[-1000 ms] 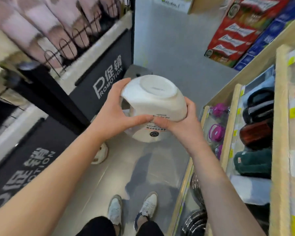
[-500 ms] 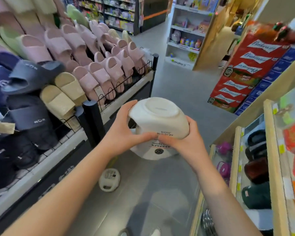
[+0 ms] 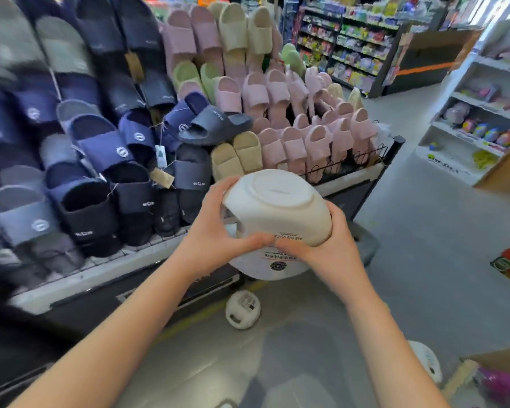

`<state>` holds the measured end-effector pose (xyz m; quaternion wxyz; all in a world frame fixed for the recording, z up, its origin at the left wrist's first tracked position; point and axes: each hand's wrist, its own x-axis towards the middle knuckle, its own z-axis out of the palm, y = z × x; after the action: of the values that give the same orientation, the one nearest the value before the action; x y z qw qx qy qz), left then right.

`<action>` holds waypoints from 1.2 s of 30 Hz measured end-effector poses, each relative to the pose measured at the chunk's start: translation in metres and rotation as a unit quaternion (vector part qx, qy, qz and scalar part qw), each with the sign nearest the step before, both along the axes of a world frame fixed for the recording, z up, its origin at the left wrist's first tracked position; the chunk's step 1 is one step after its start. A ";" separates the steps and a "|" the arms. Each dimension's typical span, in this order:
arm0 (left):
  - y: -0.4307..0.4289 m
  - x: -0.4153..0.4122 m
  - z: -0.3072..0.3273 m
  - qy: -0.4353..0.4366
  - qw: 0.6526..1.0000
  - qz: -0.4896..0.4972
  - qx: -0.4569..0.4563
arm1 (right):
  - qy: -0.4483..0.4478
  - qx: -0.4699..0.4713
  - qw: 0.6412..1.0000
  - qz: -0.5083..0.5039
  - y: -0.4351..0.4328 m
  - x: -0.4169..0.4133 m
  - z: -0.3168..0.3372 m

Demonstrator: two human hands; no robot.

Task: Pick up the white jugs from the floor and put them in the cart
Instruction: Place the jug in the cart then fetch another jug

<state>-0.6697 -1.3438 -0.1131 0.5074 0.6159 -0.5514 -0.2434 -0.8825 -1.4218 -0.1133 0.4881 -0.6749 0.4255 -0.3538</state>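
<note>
White jug (image 3: 277, 206) is held bottom-up in front of the slipper rack (image 3: 100, 267). The left hand (image 3: 215, 232) and right hand (image 3: 336, 248) both grip its sides. A second jug (image 3: 242, 310) lies on the floor (image 3: 439, 245) just below the rack's front edge.

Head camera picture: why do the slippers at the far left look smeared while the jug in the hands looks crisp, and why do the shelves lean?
Head view: the slippers at the left edge are streaked, probably motion blur. In the same view, the white jug between the left hand and right hand is sharp at centre. The wide-angle lens tilts the right-side shelves.
</note>
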 end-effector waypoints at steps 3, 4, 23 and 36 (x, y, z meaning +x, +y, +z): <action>0.034 0.016 0.005 -0.002 0.997 0.071 -0.003 | 0.001 -0.009 0.998 0.070 0.003 0.031 0.001; 0.047 0.021 0.005 0.000 0.995 0.097 -0.001 | -0.005 -0.009 0.996 0.093 0.007 0.042 0.000; 0.444 0.112 0.000 0.007 0.878 0.477 0.027 | -0.041 0.011 0.882 0.469 0.299 0.272 -0.014; 0.713 0.161 -0.003 0.018 0.799 0.595 0.083 | -0.066 0.051 0.802 0.592 0.563 0.380 -0.025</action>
<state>-0.5085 -0.6306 -0.1164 0.5095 0.8578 -0.0448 0.0503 -0.5021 -0.8591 -0.1383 0.6635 -0.7444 -0.0725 -0.0174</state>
